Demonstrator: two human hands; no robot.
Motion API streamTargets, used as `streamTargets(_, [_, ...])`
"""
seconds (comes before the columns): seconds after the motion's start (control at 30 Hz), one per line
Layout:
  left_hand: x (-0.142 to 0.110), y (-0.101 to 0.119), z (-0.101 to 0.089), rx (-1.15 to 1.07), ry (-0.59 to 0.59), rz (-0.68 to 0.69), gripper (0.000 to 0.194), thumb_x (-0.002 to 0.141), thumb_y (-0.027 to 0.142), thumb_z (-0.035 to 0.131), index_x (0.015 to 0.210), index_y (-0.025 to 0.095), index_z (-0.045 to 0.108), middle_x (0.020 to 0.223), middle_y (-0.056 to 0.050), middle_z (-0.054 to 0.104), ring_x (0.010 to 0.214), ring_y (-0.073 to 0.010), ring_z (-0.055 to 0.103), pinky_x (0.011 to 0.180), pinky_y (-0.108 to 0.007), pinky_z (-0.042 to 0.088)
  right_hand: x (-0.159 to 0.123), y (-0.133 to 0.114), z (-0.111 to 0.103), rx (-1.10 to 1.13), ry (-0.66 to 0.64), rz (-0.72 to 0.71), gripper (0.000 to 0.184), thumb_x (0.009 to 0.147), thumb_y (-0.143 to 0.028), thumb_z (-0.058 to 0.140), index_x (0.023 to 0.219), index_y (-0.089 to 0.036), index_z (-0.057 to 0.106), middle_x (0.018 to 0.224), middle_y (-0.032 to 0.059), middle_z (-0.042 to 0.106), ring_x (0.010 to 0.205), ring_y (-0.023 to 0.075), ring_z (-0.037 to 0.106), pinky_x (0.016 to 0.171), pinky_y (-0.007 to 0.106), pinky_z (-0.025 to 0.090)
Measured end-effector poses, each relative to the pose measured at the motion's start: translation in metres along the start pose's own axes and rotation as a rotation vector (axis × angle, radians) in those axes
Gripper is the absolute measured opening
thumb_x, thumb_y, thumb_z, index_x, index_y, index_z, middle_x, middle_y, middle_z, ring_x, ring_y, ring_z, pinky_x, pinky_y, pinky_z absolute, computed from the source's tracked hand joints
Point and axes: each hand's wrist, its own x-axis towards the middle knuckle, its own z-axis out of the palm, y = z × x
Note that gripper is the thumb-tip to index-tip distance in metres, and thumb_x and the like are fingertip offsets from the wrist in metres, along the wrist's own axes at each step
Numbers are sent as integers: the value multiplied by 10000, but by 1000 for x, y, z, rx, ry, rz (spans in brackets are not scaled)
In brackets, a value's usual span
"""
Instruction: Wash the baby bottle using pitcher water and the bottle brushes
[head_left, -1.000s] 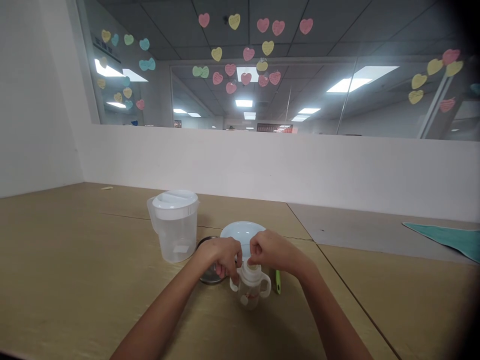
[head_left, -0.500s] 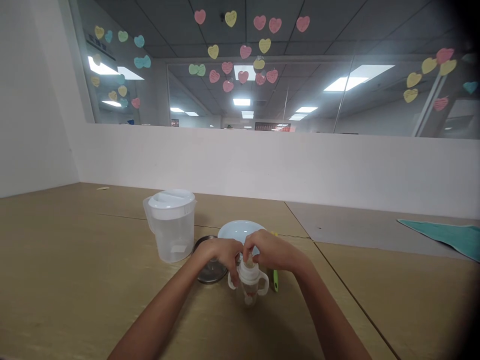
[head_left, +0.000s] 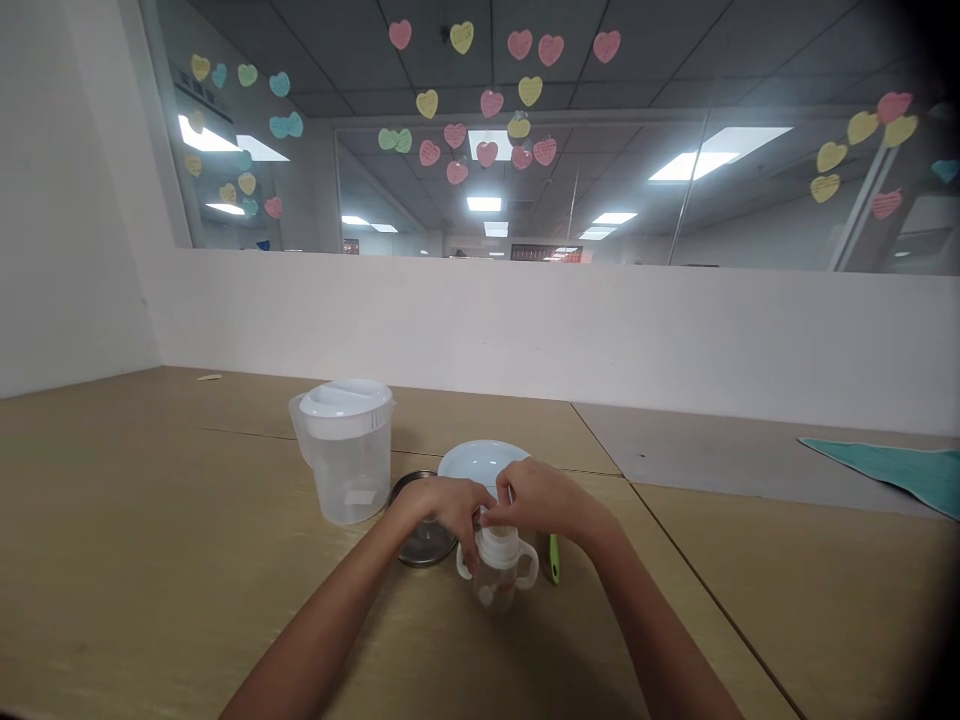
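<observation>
A clear baby bottle with a white collar and two white side handles stands upright on the table in front of me. My left hand is closed on its left side, fingers at the collar and left handle. Over the bottle's top, my right hand is pinched at the teat, which its fingers mostly hide. Just behind the hands lies a pale blue plate, partly covered by them. A round dark metal dish or lid sits left of the bottle, and a green handle lies to its right.
A translucent lidded pitcher stands on the wooden table, left of the plate. A teal cloth lies at the far right. Behind the table rises a white wall below a window with heart-shaped notes.
My right hand's fingers have shifted slightly left and lower over the bottle's top, hiding more of the teat. My left hand keeps its hold, and the bottle stays in place.
</observation>
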Motion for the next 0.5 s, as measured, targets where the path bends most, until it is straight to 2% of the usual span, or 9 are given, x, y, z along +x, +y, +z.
streamTargets(0.07, [-1, 1, -1, 13, -1, -20, 469, 434, 392, 757, 840, 203, 619, 786, 31, 629, 672, -154, 574, 544, -218, 381, -4, 0, -1, 18, 2, -37, 422, 613, -531, 646, 887, -212, 617, 784, 3, 615, 678, 135, 530, 509, 219, 282])
streamTargets(0.13, [-3, 3, -1, 23, -1, -36, 510, 435, 390, 758, 888, 206, 614, 786, 27, 628, 662, -153, 571, 539, -219, 384, -6, 0, 0, 35, -13, -86, 584, 553, -500, 697, 1057, -239, 557, 896, 13, 617, 753, 155, 552, 533, 216, 306])
streamTargets(0.23, [-4, 4, -1, -1, -1, -28, 611, 429, 383, 765, 984, 203, 586, 804, 22, 625, 664, -153, 573, 528, -217, 391, -6, -5, 4, 30, -72, -80, 713, 559, -424, 692, 1196, -211, 451, 975, 58, 607, 809, 187, 573, 541, 222, 329])
streamTargets(0.37, [-3, 2, -1, -26, -23, -3, 608, 436, 389, 768, 974, 175, 582, 821, 7, 632, 674, -157, 577, 520, -214, 388, 0, -17, 12, -89, -50, 15, 633, 645, -407, 591, 1190, -124, 438, 906, 112, 626, 799, 248, 597, 547, 269, 356])
streamTargets(0.5, [-1, -1, 0, 5, -38, 7, 530, 448, 395, 766, 896, 168, 596, 799, 11, 643, 687, -162, 581, 540, -212, 388, 7, -24, 19, -173, -16, 49, 465, 683, -423, 524, 1046, -132, 519, 855, 118, 647, 802, 282, 611, 602, 313, 390])
